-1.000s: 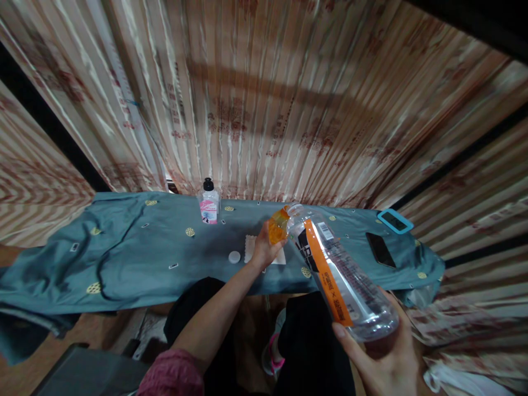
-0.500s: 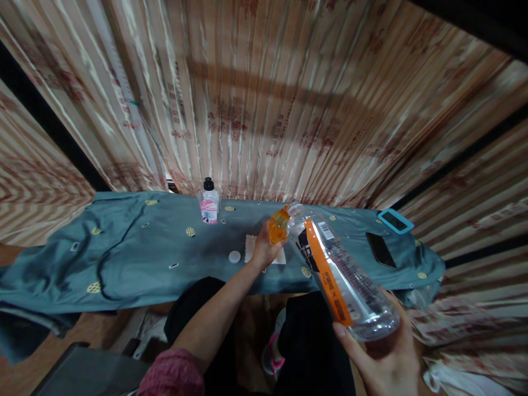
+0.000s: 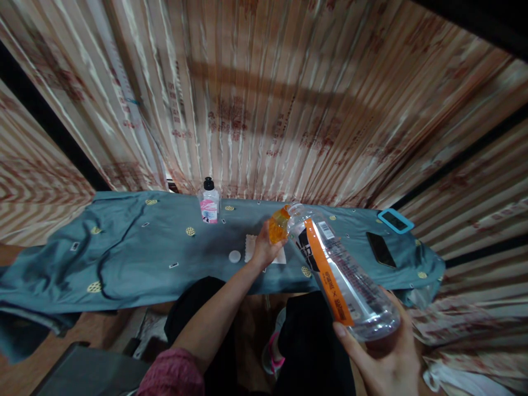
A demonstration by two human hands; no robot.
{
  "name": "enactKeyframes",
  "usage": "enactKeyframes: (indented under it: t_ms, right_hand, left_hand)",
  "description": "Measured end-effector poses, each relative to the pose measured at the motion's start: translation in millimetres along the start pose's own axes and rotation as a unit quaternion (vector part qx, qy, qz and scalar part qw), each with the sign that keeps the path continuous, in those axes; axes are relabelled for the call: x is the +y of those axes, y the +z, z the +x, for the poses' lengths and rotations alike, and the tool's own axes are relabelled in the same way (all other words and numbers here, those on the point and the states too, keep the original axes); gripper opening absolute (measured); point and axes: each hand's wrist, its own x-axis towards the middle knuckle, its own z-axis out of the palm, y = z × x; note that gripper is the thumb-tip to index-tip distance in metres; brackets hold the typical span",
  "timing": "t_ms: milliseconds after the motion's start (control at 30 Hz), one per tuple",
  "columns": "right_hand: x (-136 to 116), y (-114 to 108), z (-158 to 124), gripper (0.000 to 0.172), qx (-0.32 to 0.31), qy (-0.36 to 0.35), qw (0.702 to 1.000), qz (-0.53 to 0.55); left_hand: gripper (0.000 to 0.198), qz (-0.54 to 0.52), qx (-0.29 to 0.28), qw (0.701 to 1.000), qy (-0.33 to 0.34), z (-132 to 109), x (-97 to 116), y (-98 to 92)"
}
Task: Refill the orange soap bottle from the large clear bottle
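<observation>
My right hand (image 3: 385,352) grips the base of a large clear plastic bottle (image 3: 338,269) with an orange and black label, tilted with its open neck pointing away toward the table. My left hand (image 3: 264,250) is closed on a small orange container (image 3: 278,225), held right against the big bottle's mouth. Under the left hand a small white cloth (image 3: 250,248) lies on the blue tablecloth (image 3: 136,247), and a white cap (image 3: 234,256) sits just left of it.
A small bottle with a black cap and pink label (image 3: 209,202) stands at the table's far edge. A black phone (image 3: 380,249) and a device in a teal case (image 3: 395,220) lie at the right end. Striped curtains hang behind. My dark-trousered legs are below.
</observation>
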Motion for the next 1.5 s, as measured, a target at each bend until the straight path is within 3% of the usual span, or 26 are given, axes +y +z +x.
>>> enactKeyframes:
  t_ms: [300, 633, 1500]
  right_hand:
    - [-1.0, -1.4, 0.6, 0.092, 0.006, -0.027, 0.999, -0.033]
    - [-0.3, 0.8, 0.4, 0.102, 0.0, 0.011, 1.0, -0.002]
    - [1.5, 0.0, 0.7, 0.093, 0.0, -0.015, 1.0, -0.004]
  left_hand:
    - [0.057, 0.002, -0.003, 1.0, -0.002, 0.3, 0.8, -0.2]
    - [0.052, -0.002, -0.005, 1.0, -0.004, 0.3, -0.6, 0.6]
    - [0.056, 0.006, -0.009, 1.0, -0.008, 0.1, -0.6, 0.1]
